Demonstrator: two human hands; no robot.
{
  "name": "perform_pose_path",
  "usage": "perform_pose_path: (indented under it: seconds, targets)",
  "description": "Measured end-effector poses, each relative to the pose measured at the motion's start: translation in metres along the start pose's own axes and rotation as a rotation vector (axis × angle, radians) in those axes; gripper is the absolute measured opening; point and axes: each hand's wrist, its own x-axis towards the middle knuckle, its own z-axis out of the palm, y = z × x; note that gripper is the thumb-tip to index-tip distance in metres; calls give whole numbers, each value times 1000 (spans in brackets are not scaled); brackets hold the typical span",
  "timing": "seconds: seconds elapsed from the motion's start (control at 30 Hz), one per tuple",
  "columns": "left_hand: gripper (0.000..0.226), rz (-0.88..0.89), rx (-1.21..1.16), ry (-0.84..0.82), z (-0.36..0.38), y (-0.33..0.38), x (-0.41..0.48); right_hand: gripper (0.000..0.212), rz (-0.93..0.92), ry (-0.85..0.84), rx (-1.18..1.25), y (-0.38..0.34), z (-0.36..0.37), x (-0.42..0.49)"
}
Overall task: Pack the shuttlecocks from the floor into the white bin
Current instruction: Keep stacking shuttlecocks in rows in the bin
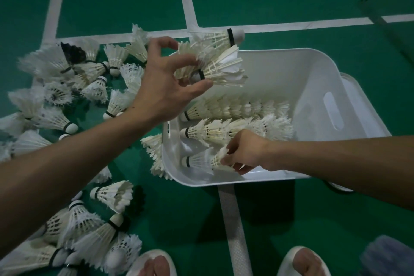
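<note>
Left hand: fingers clamped round shuttlecock bunch above white bin, probably awaiting placement.
Right hand: pinches single shuttlecock beside nested rows, likely starting another.

White feather shuttlecocks beside white bin

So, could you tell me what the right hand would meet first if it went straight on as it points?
Probably the white plastic bin's left wall: the right hand points left inside it, and the white feather shuttlecock it pinches would touch first, cork leading. Depth is unclear.
</note>
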Motion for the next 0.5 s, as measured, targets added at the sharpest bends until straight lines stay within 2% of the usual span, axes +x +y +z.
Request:
perform_pose_path:
  seconds: [0.17,0.23,0.37,0.5]
  targets:
    - [26,-9,-23,3,-1,0,1,24,20,34,47,0,-3,3]
    - [26,-9,-23,7,-1,0,0,27,56,20,160,2,-4,3]
    - [26,-8,-8,6,-2,-1,0,25,113,-64,395,2,-4,3]
    - [25,-30,-18,-11,-1,1,2,18,133,-183,333,0,-11,1]
